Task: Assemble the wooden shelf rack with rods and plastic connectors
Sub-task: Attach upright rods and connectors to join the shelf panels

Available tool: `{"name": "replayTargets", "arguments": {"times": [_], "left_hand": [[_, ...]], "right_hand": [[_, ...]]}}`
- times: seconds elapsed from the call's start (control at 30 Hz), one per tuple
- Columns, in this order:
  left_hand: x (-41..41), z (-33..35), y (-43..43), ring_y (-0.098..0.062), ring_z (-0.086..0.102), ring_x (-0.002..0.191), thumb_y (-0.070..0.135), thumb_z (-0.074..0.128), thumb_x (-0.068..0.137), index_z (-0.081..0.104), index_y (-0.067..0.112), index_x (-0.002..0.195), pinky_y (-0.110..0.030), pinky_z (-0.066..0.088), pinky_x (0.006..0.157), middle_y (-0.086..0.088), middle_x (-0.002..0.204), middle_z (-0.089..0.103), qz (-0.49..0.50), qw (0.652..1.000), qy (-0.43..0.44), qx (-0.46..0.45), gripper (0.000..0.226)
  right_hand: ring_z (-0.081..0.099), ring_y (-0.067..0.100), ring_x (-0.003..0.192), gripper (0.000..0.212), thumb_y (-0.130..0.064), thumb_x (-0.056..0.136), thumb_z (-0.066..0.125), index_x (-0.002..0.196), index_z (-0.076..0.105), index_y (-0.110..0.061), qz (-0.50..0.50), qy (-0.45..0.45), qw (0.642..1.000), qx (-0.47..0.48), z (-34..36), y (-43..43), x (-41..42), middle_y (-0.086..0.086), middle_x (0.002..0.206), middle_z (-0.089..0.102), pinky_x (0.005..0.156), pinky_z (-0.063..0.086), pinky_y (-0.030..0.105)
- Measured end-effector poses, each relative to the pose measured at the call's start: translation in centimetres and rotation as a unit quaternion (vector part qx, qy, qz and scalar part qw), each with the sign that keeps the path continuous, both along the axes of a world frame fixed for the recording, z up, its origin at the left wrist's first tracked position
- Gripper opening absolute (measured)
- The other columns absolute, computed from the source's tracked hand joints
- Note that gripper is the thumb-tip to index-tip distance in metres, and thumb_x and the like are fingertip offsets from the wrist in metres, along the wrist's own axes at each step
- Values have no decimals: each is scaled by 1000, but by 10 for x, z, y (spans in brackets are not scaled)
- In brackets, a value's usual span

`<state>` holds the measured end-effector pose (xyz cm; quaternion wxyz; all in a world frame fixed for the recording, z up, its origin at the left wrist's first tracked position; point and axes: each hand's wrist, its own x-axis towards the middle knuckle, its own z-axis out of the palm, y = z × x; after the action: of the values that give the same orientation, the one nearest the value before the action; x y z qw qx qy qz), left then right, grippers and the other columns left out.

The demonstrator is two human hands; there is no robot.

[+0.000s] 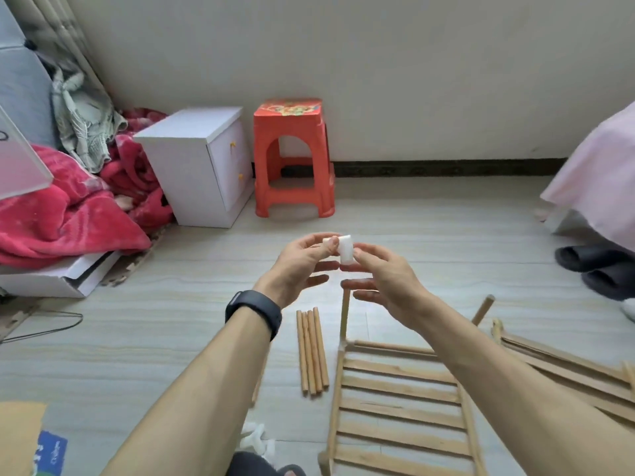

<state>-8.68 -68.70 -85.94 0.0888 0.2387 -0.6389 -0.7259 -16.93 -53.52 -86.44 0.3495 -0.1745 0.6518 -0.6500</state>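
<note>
A white plastic connector is held up between both hands above the floor. My left hand pinches its left side with thumb and forefinger. My right hand pinches its right side, the other fingers spread. Below them a slatted wooden shelf panel lies on the floor with an upright rod standing at its far left corner and another rod at its far right. Several loose wooden rods lie side by side left of the panel. More white connectors lie near my left forearm.
A second slatted panel lies at the right. A red plastic stool and a white bedside cabinet stand by the wall. Red blankets are piled at left, dark slippers at right, a cardboard piece at bottom left.
</note>
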Motion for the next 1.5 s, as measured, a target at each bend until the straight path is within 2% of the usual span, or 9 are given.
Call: {"name": "replayTargets", "arguments": {"times": [0.2, 0.37, 0.57, 0.83, 0.97, 1.1, 1.23, 1.37, 1.5], "left_hand": [[-14, -8, 43, -16, 70, 93, 22, 65, 98, 72, 24, 121, -33, 51, 84, 3, 111, 75, -29, 999, -10, 44, 24], [-21, -11, 50, -15, 68, 82, 11, 64, 97, 72, 17, 119, -30, 57, 80, -2, 95, 73, -41, 994, 16, 97, 24], [-26, -16, 55, -15, 69, 86, 26, 65, 98, 66, 19, 126, -32, 54, 79, 2, 103, 75, -49, 995, -9, 89, 29], [-35, -28, 46, -16, 73, 92, 60, 71, 84, 74, 26, 115, -34, 56, 84, 2, 106, 77, -51, 996, -77, 3, 46], [-58, -39, 27, -18, 72, 94, 52, 66, 92, 68, 24, 116, -34, 53, 76, 1, 105, 77, 33, 995, -97, 2, 37], [-73, -77, 5, -22, 69, 100, 45, 63, 96, 64, 16, 121, -34, 53, 75, -4, 115, 71, 123, 985, -108, 61, 39], [-75, -120, -15, -22, 68, 81, 28, 68, 95, 63, 2, 121, -29, 58, 67, -16, 112, 70, 169, 962, -116, 178, 37], [-79, -142, -25, -17, 66, 64, 26, 75, 90, 69, 5, 117, -25, 58, 63, -9, 91, 72, 152, 954, -131, 223, 34], [-81, -150, -24, -17, 69, 75, 35, 77, 87, 73, 13, 116, -28, 58, 73, -2, 97, 78, 88, 958, -162, 218, 37]], "right_hand": [[74, 18, 74, 24, -12, 99, 65, 122, 66, -5, -92, 58, 994, -6, -3, 42, -19, 11, 99, 74, 73, 62, 30], [76, 26, 83, 34, -15, 98, 67, 131, 58, -14, -62, 26, 998, -19, -6, 54, -23, 13, 111, 71, 76, 62, 32], [74, 18, 76, 33, -22, 96, 70, 126, 61, -13, -53, 0, 998, -13, -6, 60, -32, 10, 104, 74, 70, 58, 29], [73, 14, 69, 20, -23, 93, 75, 107, 65, -13, -107, 36, 994, 9, -22, 41, -40, 7, 88, 76, 73, 62, 32], [75, 16, 77, 10, -28, 99, 64, 105, 64, -20, -127, 50, 989, 55, -34, 17, -57, 4, 98, 76, 78, 62, 34], [73, 18, 88, 25, -33, 96, 60, 118, 59, -21, -80, 133, 968, 198, -64, -1, -82, 1, 104, 71, 84, 61, 39], [66, 21, 103, 38, -30, 95, 56, 132, 54, -23, 12, 172, 934, 314, -117, -12, -99, 2, 117, 66, 90, 54, 36], [61, 24, 116, 46, -25, 95, 55, 141, 50, -23, 72, 152, 918, 360, -162, -23, -101, 4, 124, 65, 101, 49, 36], [51, 24, 130, 57, -18, 97, 50, 152, 43, -32, 115, 173, 906, 368, -180, -33, -98, 3, 131, 64, 105, 42, 30]]}}
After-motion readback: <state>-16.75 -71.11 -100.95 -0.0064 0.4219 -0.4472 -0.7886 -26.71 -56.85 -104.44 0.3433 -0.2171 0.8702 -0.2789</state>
